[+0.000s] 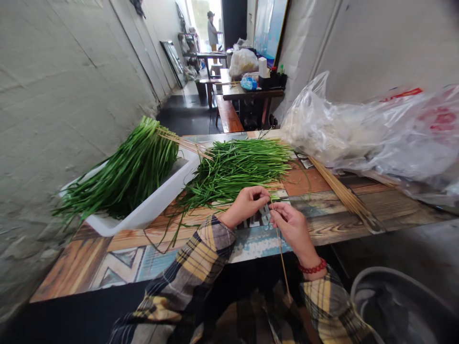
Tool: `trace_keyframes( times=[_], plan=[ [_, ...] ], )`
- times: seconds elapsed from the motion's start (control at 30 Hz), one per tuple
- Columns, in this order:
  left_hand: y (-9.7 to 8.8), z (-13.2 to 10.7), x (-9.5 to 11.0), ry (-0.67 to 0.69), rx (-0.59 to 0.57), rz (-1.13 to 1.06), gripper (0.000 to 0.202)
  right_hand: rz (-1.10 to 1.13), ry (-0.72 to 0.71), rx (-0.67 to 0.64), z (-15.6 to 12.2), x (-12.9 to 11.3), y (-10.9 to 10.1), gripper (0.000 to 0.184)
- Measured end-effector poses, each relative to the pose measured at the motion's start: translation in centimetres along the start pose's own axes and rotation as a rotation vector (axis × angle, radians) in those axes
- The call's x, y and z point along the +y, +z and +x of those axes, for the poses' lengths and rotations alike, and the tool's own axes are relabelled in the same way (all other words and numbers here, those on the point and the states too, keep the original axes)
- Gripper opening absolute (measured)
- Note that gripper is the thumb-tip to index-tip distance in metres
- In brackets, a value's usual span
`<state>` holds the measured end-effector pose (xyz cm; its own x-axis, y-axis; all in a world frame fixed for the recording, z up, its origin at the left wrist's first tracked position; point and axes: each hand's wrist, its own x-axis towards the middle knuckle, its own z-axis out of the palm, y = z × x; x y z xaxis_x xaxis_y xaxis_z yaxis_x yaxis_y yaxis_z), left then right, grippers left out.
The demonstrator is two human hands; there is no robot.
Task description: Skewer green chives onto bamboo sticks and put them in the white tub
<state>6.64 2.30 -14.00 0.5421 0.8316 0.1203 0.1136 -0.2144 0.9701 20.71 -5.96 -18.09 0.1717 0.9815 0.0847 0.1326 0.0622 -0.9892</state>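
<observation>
My left hand (247, 204) is closed in a pinch on the near ends of green chive stalks from the loose pile of chives (233, 169) on the patterned table (118, 258). My right hand (292, 227), with a red bead bracelet at the wrist, pinches a thin bamboo skewer (281, 255) that runs down toward my lap; its tip meets the stalks at my left fingers. Both sleeves are yellow and dark plaid.
A white tray (158, 203) at the left holds skewered chives (125, 172). A bundle of bamboo skewers (344, 193) lies at the right beside clear plastic bags (376, 134). A grey bin (398, 306) stands at lower right. Far back are benches, tables and a standing person (212, 31).
</observation>
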Motion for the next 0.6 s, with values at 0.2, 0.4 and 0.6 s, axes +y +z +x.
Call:
trace_keyframes(
  times=[0.2,0.4,0.6],
  plan=[
    [-0.1,-0.2,0.1,-0.104,0.013,-0.100,0.028,-0.151,-0.064,0.087,-0.2,-0.4,-0.1,0.028],
    [0.2,-0.2,-0.3,-0.142,-0.034,-0.151,0.025,-0.240,-0.134,0.103,-0.2,-0.4,-0.3,0.026],
    [0.5,0.0,-0.9,-0.072,-0.080,-0.043,0.023,-0.151,-0.048,0.115,0.0,-0.2,0.0,0.026]
  ],
)
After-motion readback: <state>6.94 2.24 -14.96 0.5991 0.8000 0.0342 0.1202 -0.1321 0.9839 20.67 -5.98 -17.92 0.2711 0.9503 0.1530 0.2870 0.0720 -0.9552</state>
